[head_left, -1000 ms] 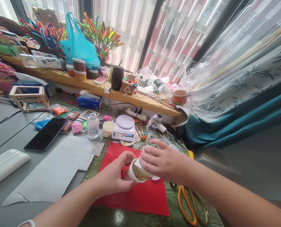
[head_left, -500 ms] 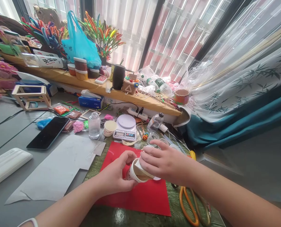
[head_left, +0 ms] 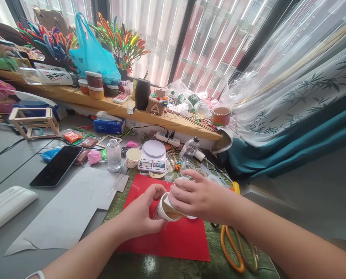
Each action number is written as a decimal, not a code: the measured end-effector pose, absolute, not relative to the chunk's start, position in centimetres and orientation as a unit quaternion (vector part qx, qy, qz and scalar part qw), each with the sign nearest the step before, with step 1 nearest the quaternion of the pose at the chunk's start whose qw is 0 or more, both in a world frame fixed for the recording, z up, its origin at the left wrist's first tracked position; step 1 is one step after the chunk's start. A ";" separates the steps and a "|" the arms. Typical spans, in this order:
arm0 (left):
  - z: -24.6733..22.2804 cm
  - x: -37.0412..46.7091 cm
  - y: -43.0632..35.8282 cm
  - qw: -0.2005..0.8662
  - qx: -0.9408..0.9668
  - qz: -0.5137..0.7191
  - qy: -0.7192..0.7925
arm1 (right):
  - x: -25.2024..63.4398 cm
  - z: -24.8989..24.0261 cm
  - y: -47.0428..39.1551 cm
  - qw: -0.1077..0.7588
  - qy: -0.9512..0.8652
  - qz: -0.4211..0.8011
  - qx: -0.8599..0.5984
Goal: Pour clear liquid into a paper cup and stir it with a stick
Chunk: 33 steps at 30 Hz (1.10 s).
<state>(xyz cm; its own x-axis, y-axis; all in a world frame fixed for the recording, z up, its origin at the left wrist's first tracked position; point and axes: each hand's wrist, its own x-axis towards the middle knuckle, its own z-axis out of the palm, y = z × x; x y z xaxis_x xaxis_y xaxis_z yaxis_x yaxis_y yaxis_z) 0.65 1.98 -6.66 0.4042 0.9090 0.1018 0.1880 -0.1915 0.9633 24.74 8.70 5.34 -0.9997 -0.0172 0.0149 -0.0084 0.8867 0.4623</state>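
"Head view, lower centre: what's held?"

"Left hand [head_left: 145,211] curls round a tilted paper cup [head_left: 160,212]; right hand [head_left: 194,195] grips a white object [head_left: 167,200], mostly hidden, at its mouth."

"What could go wrong?"

"A slack left grip could let the cup tip further, spilling any contents on the red sheet [head_left: 173,244] below; the scale [head_left: 153,155], centre frame, seems safely apart."

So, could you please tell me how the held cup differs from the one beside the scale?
The held cup is tilted; the standing cup is upright. The left hand grips the held cup; the standing cup rests untouched beside the scale. The right hand partly hides the held cup's mouth, whereas the standing cup's is unobstructed. Both are pale with printed markings.
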 end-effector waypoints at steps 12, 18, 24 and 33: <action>-6.6 0.7 2.1 0.504 0.677 0.352 0.405 | 25.1 5.1 8.8 0.018 -0.971 -0.237 0.001; -6.9 0.7 2.1 0.503 0.680 0.341 0.410 | 24.9 5.0 8.8 0.007 -0.972 -0.236 -0.004; -7.0 0.8 2.2 0.499 0.683 0.355 0.397 | 24.9 5.2 8.7 0.012 -0.973 -0.232 0.003; -7.1 0.7 2.1 0.500 0.684 0.350 0.400 | 25.0 5.1 8.6 0.011 -0.972 -0.233 -0.005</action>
